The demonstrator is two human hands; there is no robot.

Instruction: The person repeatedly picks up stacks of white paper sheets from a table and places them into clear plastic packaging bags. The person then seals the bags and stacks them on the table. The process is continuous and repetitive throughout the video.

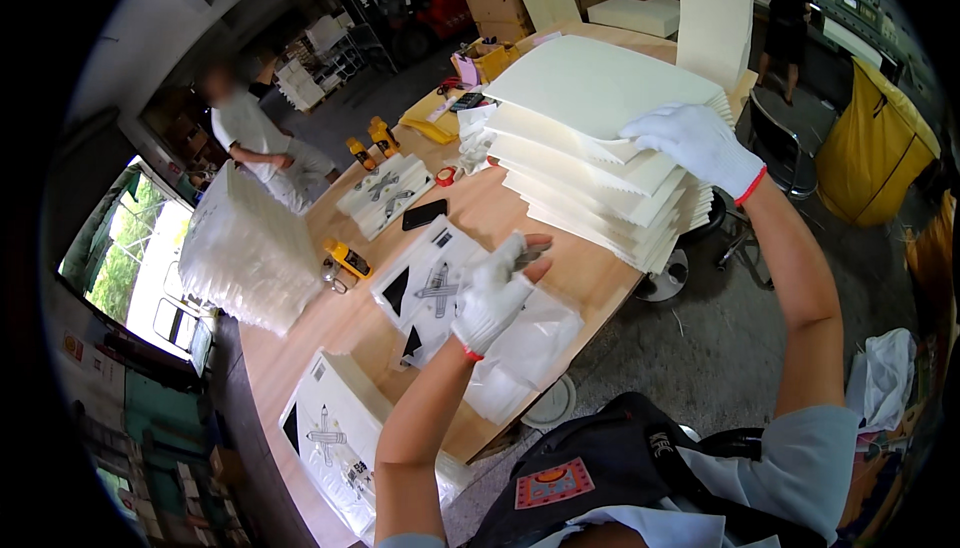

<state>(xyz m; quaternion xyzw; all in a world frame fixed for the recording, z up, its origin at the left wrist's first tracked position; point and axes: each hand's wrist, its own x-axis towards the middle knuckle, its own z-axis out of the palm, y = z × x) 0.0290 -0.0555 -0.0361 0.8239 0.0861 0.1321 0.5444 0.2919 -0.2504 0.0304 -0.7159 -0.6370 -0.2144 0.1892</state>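
A tall stack of cream-white sheets (600, 73) with wavy edges stands at the table's right side, its layers fanned and uneven. At the near right corner my right hand (695, 143), in a white glove with a red cuff, is closed over the edge of the top sheets; its thumb is partly hidden. My left hand (500, 288), gloved with some bare fingertips showing, is open and holds nothing. It hovers over a white printed bag (432, 283) with an aeroplane-like drawing and a black corner. Beside that lies crumpled clear plastic film (535, 348).
A stack of printed bags (335, 428) sits at the near left, a tall pile of clear plastic bags (250, 253) at the left edge. Orange-labelled bottles (348, 257), a black phone (425, 215) and red tape (445, 176) lie between. Two people stand farther off; a black chair (780, 148) is at right.
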